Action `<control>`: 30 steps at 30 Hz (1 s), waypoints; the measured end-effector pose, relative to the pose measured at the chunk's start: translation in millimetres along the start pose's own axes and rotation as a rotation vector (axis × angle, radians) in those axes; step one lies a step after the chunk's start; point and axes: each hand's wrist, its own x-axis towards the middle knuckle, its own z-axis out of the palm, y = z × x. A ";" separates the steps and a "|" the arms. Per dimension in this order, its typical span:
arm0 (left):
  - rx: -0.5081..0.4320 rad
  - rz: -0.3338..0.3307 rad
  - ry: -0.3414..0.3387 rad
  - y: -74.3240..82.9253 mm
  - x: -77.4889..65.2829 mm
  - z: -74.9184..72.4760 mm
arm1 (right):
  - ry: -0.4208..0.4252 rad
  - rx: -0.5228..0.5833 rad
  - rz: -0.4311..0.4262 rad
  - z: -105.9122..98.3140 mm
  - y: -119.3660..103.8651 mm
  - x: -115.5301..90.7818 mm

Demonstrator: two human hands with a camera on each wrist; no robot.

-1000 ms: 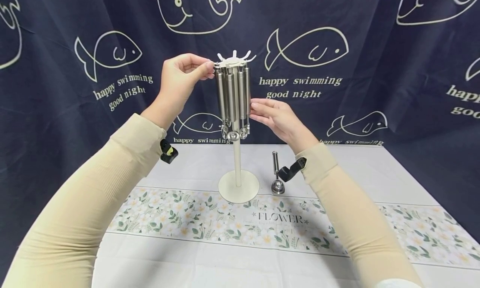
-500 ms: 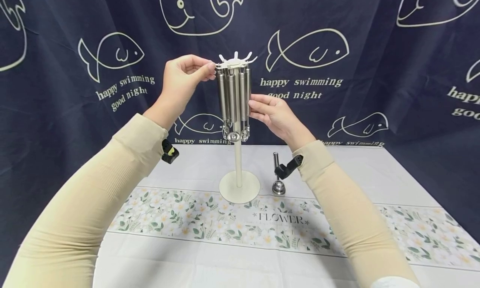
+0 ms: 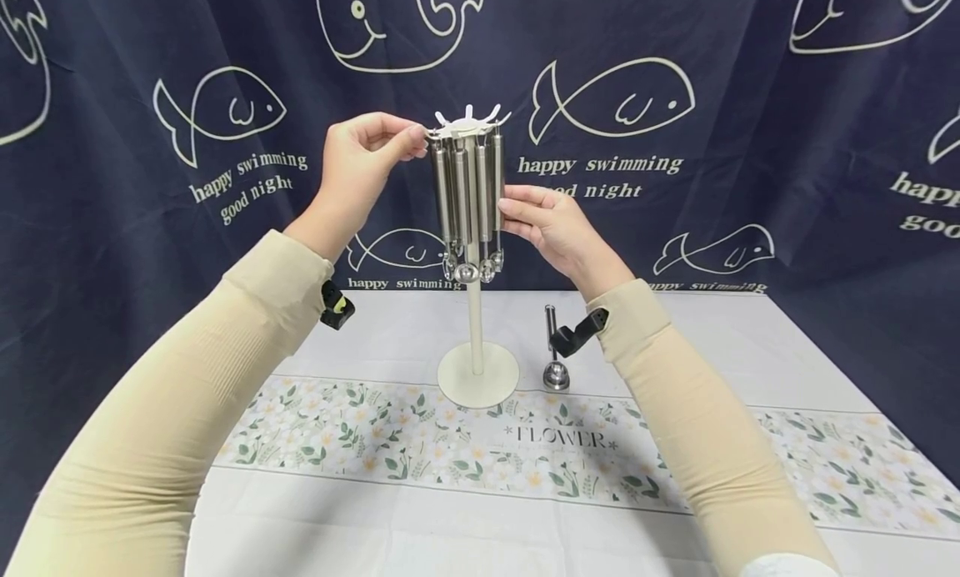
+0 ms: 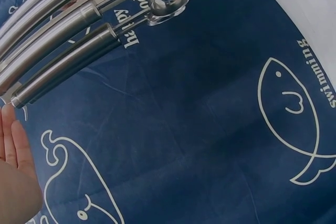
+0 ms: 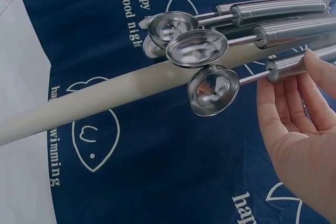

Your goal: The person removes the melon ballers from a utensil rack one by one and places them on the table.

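Observation:
A white stand's hooked top (image 3: 468,125) bears several steel melon ballers (image 3: 461,193), hanging bowls down around its pole. My left hand (image 3: 367,156) pinches a hook at the top's left side between thumb and fingertips. On the other side, my right hand (image 3: 551,227) holds the rightmost melon baller (image 5: 289,66) by its handle. In the right wrist view the thumb lies on that handle with the fingers behind it, and its round bowl (image 5: 213,91) hangs free. The handle's top end is hidden there.
The stand's round base (image 3: 477,377) rests on a white table with a floral runner (image 3: 360,435). To its right lies another steel scoop (image 3: 556,375), its rounded bowl upward. A dark blue fish-print curtain (image 3: 420,77) hangs behind.
My right hand has risen slightly along the handle side, and the rightmost melon baller stands a little farther from its neighbours. The left hand stays at the hook.

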 end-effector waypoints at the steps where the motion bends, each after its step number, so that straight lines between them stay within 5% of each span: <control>1: 0.003 0.002 0.000 -0.3 -0.2 -0.2 | 0.004 -0.003 0.000 -0.4 -0.3 -0.2; 19: 0.064 -0.030 0.020 -0.7 4.1 -3.7 | -0.001 0.020 -0.026 -2.9 -2.7 -4.1; 30: 0.063 -0.116 0.004 -1.2 3.2 -5.6 | -0.006 -0.002 -0.023 -2.1 -1.3 -6.7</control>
